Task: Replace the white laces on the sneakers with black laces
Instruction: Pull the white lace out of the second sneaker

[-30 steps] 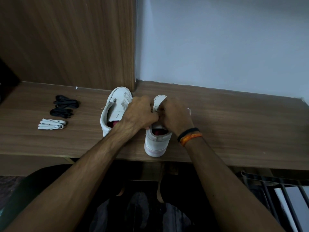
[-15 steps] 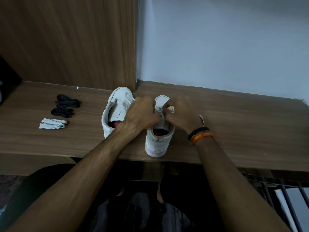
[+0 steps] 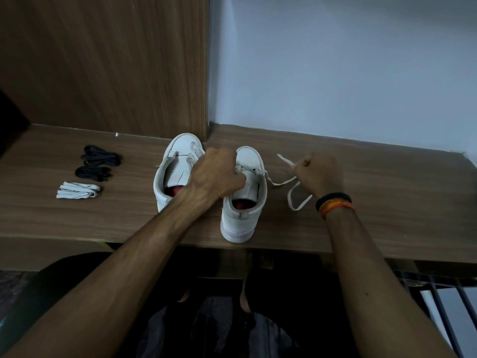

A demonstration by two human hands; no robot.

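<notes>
White lace (image 3: pixel 289 180) pinched in my right hand (image 3: pixel 318 175) pulls free because my left hand (image 3: pixel 215 175) grips the right sneaker (image 3: pixel 242 210) steady.

dim, soft, wide-angle edge warping

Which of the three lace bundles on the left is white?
The bundle nearest the desk's front edge; the two bundles behind it are black.

Wooden shelf (image 3: pixel 361 182) carries two white sneakers: left sneaker (image 3: pixel 175 166), right sneaker (image 3: pixel 242 215) with heel at front edge. At left, two black lace bundles (image 3: pixel 99 162), white lace bundle (image 3: pixel 77 190) nearer front. Loose white lace (image 3: pixel 294 195) beside right sneaker.
</notes>
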